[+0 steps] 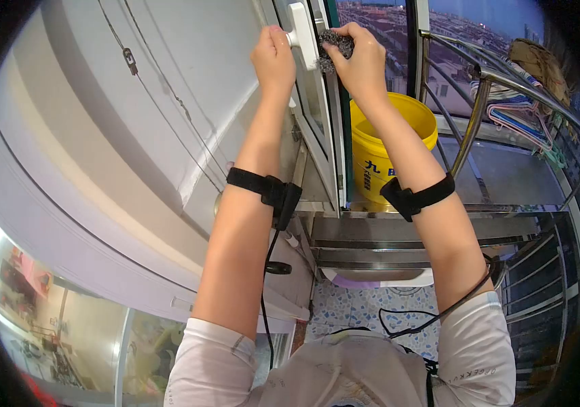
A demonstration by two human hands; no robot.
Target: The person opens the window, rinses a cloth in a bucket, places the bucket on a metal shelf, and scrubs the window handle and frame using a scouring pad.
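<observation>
At 12 o'clock, my left hand (275, 60) closes on the stem side of a white window handle (303, 32); toward 1 o'clock, my right hand (366, 64) pinches a grey scouring pad (337, 46) at the edge of the window sash (331, 136), contact uncertain. The pad work, I judge, is under way and unfinished; no visible line divides done surface from undone. A yellow bucket (375, 148) stands at 2 o'clock.
</observation>
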